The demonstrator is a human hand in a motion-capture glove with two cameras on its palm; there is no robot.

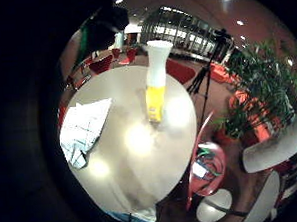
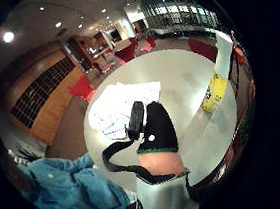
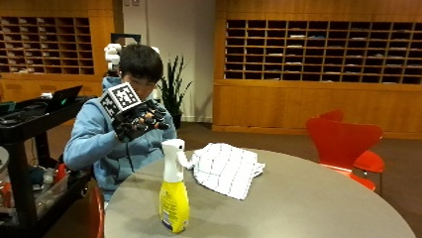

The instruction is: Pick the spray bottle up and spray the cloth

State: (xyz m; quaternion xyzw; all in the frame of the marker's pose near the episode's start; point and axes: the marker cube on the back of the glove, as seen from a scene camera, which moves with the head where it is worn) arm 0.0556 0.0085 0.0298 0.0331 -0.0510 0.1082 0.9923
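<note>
Raised grip (image 3: pixel 137 121) (fingers loosely curled) holds nothing above spray bottle (image 3: pixel 173 187).

Yellow-and-white spray bottle (image 3: pixel 173 194), white checked cloth (image 3: pixel 226 168)
</note>
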